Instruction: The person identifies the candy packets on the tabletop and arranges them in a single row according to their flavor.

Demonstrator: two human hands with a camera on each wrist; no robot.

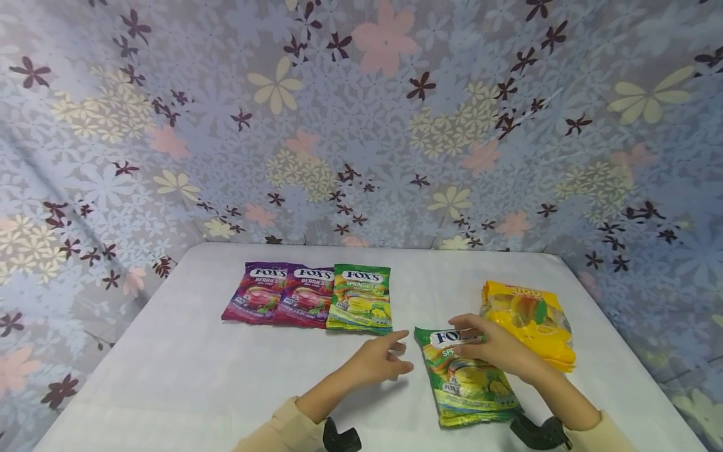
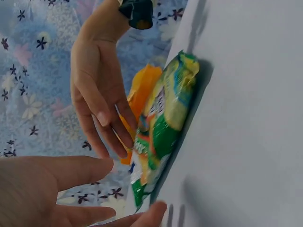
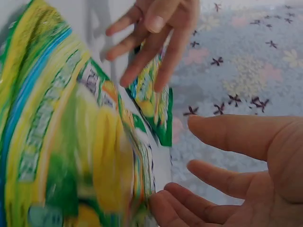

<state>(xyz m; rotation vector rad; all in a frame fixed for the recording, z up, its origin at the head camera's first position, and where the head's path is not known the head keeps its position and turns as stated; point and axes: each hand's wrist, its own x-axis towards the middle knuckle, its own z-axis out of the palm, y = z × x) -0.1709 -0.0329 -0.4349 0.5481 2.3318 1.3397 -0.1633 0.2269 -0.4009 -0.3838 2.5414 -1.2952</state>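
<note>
A green-and-yellow Fox's Spring Tea candy packet (image 1: 465, 389) lies slightly turned on the white table, front right of the middle. My right hand (image 1: 494, 344) hovers over its top right part with fingers spread; the fingertips are at the packet's upper end, and whether they touch it I cannot tell. In the left wrist view the right hand (image 2: 97, 90) shows extended fingers beside the packet (image 2: 161, 118). My left hand (image 1: 373, 363) is off the packet's left side, its fingers apart and nothing in them. Another green Spring Tea packet (image 1: 360, 301) lies just beyond the left hand.
Two purple Fox's Berries packets (image 1: 254, 295) (image 1: 305, 296) overlap in a row left of the farther green packet. A yellow mango candy bag (image 1: 536, 320) lies behind the right hand. Flowered cloth (image 1: 384, 157) surrounds the white table (image 1: 186, 370) at the back and sides.
</note>
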